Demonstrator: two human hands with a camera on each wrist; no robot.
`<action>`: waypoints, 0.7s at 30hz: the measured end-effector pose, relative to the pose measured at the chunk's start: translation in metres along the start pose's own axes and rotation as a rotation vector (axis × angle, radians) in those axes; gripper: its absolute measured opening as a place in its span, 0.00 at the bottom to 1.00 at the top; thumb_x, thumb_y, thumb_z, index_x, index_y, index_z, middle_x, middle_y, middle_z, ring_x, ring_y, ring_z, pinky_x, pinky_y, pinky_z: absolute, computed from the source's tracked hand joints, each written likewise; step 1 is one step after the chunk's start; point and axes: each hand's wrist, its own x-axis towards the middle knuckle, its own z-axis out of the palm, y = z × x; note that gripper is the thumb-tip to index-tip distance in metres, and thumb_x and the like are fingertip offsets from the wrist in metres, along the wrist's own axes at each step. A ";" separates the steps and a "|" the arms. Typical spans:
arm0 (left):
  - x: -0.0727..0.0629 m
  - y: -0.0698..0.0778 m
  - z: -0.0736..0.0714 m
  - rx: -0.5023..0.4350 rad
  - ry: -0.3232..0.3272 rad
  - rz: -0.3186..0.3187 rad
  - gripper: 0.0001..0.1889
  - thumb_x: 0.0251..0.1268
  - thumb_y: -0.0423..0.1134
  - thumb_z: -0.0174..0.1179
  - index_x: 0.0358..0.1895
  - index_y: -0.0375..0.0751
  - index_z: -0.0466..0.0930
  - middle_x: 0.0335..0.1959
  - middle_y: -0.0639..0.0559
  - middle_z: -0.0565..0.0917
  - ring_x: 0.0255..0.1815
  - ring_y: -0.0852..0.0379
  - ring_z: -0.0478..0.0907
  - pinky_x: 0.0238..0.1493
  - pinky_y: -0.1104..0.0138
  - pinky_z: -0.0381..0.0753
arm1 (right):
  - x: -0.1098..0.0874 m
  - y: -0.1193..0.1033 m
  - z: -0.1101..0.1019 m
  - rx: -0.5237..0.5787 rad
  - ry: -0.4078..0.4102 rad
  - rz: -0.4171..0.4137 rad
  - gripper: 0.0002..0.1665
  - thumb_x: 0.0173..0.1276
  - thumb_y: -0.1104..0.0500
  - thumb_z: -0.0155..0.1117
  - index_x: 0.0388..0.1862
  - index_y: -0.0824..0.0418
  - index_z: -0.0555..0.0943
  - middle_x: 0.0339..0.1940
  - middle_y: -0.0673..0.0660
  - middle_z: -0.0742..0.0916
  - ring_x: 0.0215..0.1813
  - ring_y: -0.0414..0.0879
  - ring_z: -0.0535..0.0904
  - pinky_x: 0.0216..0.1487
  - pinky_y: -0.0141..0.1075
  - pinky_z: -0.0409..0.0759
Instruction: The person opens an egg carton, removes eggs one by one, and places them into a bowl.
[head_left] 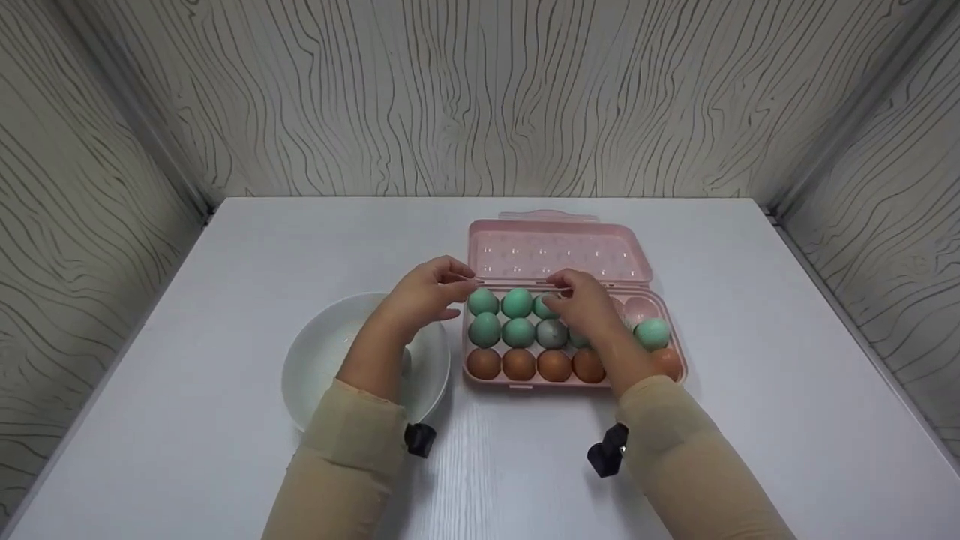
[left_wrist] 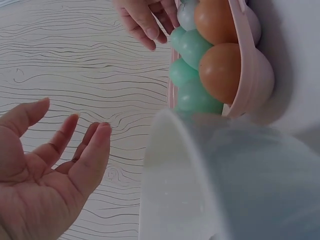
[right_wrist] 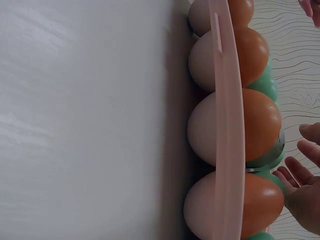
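Observation:
A pink egg carton (head_left: 574, 385) lies open, holding green eggs (head_left: 517, 331) in its back and middle rows and brown eggs (head_left: 554, 365) along the front. One egg (head_left: 551, 334) in the middle row is greyish and marked. My right hand (head_left: 592, 306) is over the back row, fingertips right by a green egg (head_left: 541, 306); in the right wrist view its fingers are spread with nothing between them. Beside the carton's back left corner, my left hand (head_left: 424, 296) hangs with fingers apart and holds nothing. The right forearm hides some eggs.
A white bowl (head_left: 300, 360) stands left of the carton under my left forearm, with a greyish rounded thing (head_left: 406, 363) inside, partly hidden. The pink lid (head_left: 559, 247) leans back behind the eggs. A bare cup (head_left: 640, 310) shows at the carton's back right.

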 end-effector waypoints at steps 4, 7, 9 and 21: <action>0.001 -0.002 0.002 0.007 -0.017 -0.006 0.15 0.62 0.44 0.56 0.50 0.45 0.73 0.47 0.51 0.77 0.49 0.56 0.76 0.49 0.61 0.77 | 0.002 0.000 0.006 -0.041 -0.004 0.016 0.21 0.63 0.58 0.60 0.55 0.61 0.74 0.54 0.61 0.76 0.56 0.54 0.71 0.57 0.45 0.69; 0.002 -0.003 0.004 0.005 -0.019 -0.014 0.15 0.62 0.44 0.57 0.50 0.45 0.73 0.46 0.52 0.77 0.49 0.56 0.76 0.49 0.61 0.77 | 0.003 0.001 0.010 -0.080 -0.007 0.023 0.21 0.63 0.58 0.60 0.55 0.61 0.74 0.53 0.61 0.75 0.55 0.54 0.71 0.57 0.46 0.68; 0.002 -0.003 0.004 0.007 -0.017 -0.021 0.14 0.62 0.45 0.57 0.49 0.46 0.74 0.45 0.52 0.78 0.49 0.56 0.76 0.48 0.61 0.77 | 0.004 0.000 0.012 -0.118 -0.006 0.027 0.21 0.63 0.58 0.60 0.55 0.61 0.74 0.52 0.61 0.75 0.54 0.53 0.71 0.57 0.46 0.68; 0.000 -0.003 0.006 -0.007 -0.028 -0.023 0.11 0.63 0.43 0.56 0.47 0.47 0.74 0.44 0.51 0.78 0.48 0.55 0.76 0.48 0.62 0.77 | 0.006 -0.002 0.015 -0.175 0.035 0.077 0.19 0.60 0.59 0.63 0.50 0.62 0.76 0.48 0.61 0.78 0.51 0.54 0.72 0.55 0.47 0.69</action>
